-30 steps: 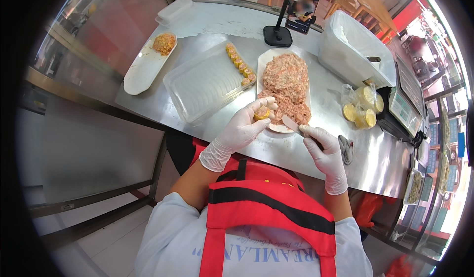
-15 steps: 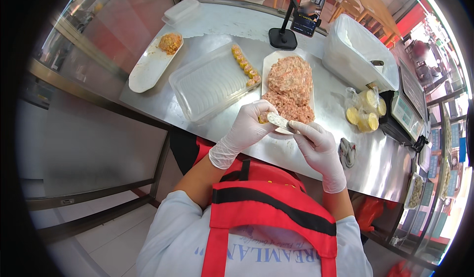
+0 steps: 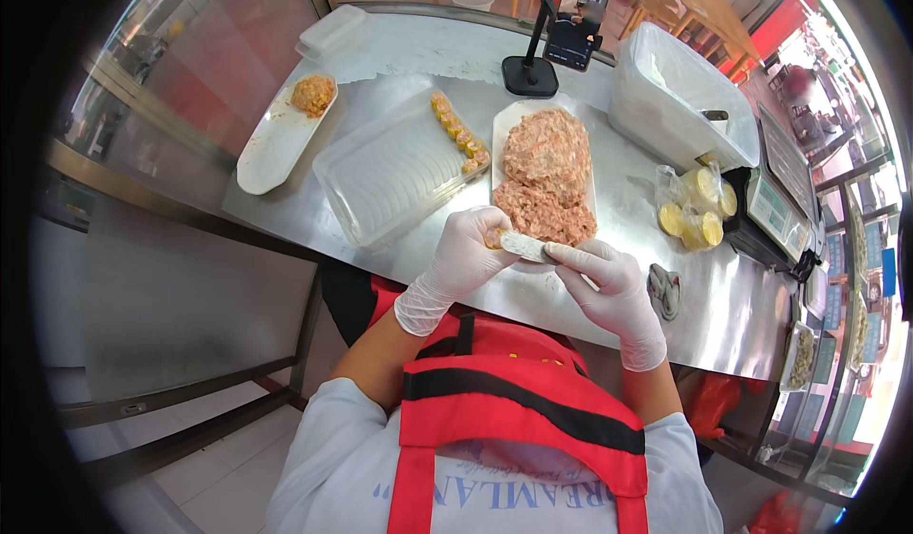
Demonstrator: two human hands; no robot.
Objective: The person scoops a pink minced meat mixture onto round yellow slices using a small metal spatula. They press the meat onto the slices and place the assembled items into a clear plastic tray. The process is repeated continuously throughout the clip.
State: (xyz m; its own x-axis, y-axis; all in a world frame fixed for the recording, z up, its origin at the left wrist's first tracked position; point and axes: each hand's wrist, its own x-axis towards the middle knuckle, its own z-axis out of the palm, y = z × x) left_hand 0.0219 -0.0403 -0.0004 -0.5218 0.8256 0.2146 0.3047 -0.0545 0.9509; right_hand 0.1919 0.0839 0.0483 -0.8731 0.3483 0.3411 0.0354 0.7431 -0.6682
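Note:
My left hand (image 3: 468, 253), in a white glove, is closed around a small yellow-wrapped dumpling (image 3: 494, 237) with meat showing at its top. My right hand (image 3: 609, 287), also gloved, grips a flat pale spreading blade (image 3: 526, 246) by its end. The blade's other end touches or nearly touches the dumpling. Just beyond my hands, a white platter (image 3: 498, 125) carries a large mound of minced meat (image 3: 547, 158). Left of it lies a clear plastic tray (image 3: 366, 187), with a row of yellow dumplings (image 3: 459, 133) along its right side.
At the far left, a long white dish (image 3: 271, 149) holds an orange filling (image 3: 312, 95). A phone stand (image 3: 530, 76), a lined plastic bin (image 3: 685, 144), bagged yellow wrappers (image 3: 702, 232) and a scale (image 3: 782, 209) stand toward the back and right. A grey cloth (image 3: 664, 291) lies near my right hand.
The view has shifted slightly, so the table things sit a little further left. The blade has turned flatter against the dumpling; both hands keep their holds.

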